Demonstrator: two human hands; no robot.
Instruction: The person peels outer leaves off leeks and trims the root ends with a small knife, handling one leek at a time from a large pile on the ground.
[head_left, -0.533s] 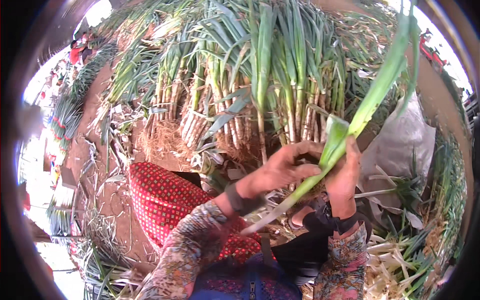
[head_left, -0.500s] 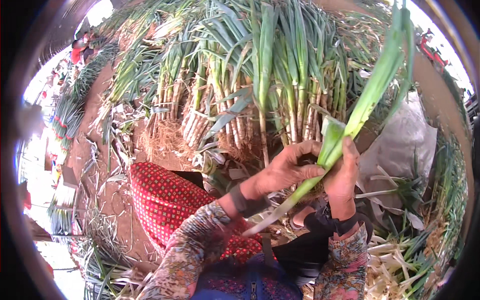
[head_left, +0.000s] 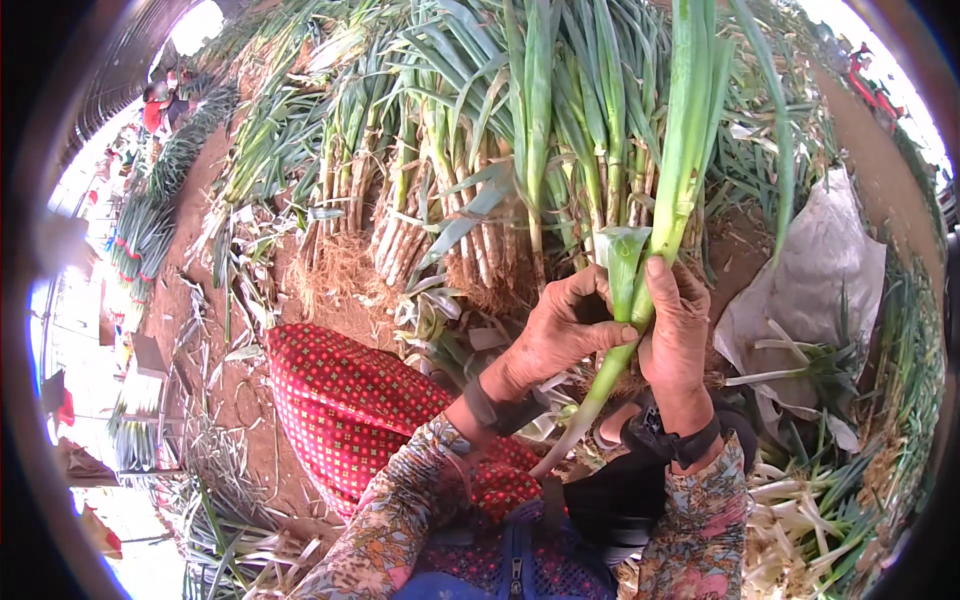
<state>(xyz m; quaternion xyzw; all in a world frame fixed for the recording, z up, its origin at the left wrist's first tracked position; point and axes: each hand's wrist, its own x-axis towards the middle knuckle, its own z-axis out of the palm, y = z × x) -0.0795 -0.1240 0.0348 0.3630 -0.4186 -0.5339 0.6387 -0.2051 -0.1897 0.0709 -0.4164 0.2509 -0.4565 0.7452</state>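
Both my hands grip one long green onion (head_left: pixel 683 150), its pale root end slanting down toward my lap and its green leaves rising away from me. My left hand (head_left: pixel 560 325) is closed, thumb and fingers pinching the stalk where a cut outer leaf (head_left: pixel 622 265) flares away from it. Around the same spot, my right hand (head_left: pixel 677 335) wraps the stalk from the right, thumb pointing up along it. One narrow leaf (head_left: pixel 778 130) bends off to the right. The parts of the stalk under my fingers are hidden.
Bundles of unpeeled green onions (head_left: pixel 490 215) with shaggy roots stand in front of me. A white sheet (head_left: pixel 800 285) lies at right, with pale peeled stalks (head_left: pixel 785 510) below it. Red patterned cloth (head_left: pixel 350 400) covers my left leg. Leaf scraps litter the brown ground (head_left: pixel 240 400).
The green onion has swung from leaning right to nearly upright, its leaves moving left. Both hands have shifted slightly with it and keep their hold. The flared outer leaf stands out more from the stalk.
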